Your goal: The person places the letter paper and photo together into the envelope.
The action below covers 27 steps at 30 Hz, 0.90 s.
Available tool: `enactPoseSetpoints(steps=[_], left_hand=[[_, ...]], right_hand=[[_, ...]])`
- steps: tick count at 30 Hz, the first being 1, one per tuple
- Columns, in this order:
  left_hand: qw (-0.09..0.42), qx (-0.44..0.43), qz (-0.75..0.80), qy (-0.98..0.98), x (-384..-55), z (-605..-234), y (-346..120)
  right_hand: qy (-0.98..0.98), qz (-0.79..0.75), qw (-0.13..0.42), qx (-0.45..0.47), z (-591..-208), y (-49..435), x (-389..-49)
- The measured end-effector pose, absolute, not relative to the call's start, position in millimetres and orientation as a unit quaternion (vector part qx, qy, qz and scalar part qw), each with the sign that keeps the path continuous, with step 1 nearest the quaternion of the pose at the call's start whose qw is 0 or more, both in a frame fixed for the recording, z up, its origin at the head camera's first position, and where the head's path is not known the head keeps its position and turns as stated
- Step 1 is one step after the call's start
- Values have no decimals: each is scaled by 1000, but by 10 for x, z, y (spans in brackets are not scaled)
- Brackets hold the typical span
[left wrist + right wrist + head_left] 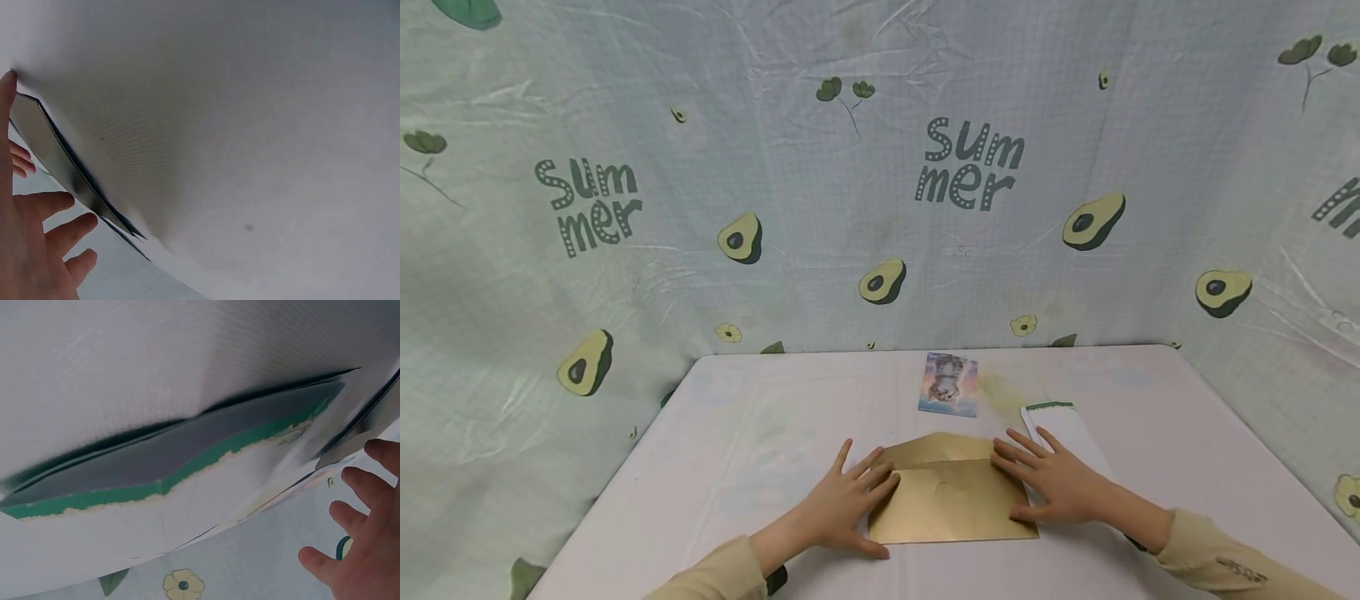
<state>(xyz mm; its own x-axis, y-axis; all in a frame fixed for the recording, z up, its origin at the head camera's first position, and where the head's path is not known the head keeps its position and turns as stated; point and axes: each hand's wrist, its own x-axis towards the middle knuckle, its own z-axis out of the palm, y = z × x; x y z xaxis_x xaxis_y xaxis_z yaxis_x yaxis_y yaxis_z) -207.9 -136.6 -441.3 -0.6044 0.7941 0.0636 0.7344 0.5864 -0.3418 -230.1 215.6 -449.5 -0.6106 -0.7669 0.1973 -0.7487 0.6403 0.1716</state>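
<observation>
Left hand [847,506], right hand [1058,483]: bare. Sleeves [722,575]: beige; dark marking [1242,570] on the right one. I see a black part [777,580] at the left wrist, a dark edge [1136,543] at the right.

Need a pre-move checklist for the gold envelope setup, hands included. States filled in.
1. Flap of the gold envelope unfolded: ok, it points away from the person.
2. Left hand at the envelope's left edge: ok, fingertips over it.
3. Right hand at its right edge: ok, fingers spread there.
4. Picture card clear of the envelope: ok, lies apart beyond it.
5. White paper with the green strip clear of the right hand: not ok, the hand overlaps it in the head view.
6. Envelope contents: cannot tell, inside hidden.
</observation>
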Motion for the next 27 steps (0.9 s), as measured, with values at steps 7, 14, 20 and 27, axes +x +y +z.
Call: enactPoseSetpoints(steps=[7, 14, 20, 27], left_hand=[[129, -442, 157, -874, -2121, -4420, -1344], [123, -439, 155, -876, -2162, -4397, -1332], [104, -427, 146, -886, -2180, -4399, -1325], [69, -400, 154, -901, -2221, -4428, -1325]], right_hand=[[-896, -49, 121, 425, -4470, 2137, -2306], [-905, -53, 91, 413, -4478, 2124, -2311], [-913, -49, 63, 400, -4485, 2122, -2329], [-925, -26, 10, 379, -4470, 2117, -2326]])
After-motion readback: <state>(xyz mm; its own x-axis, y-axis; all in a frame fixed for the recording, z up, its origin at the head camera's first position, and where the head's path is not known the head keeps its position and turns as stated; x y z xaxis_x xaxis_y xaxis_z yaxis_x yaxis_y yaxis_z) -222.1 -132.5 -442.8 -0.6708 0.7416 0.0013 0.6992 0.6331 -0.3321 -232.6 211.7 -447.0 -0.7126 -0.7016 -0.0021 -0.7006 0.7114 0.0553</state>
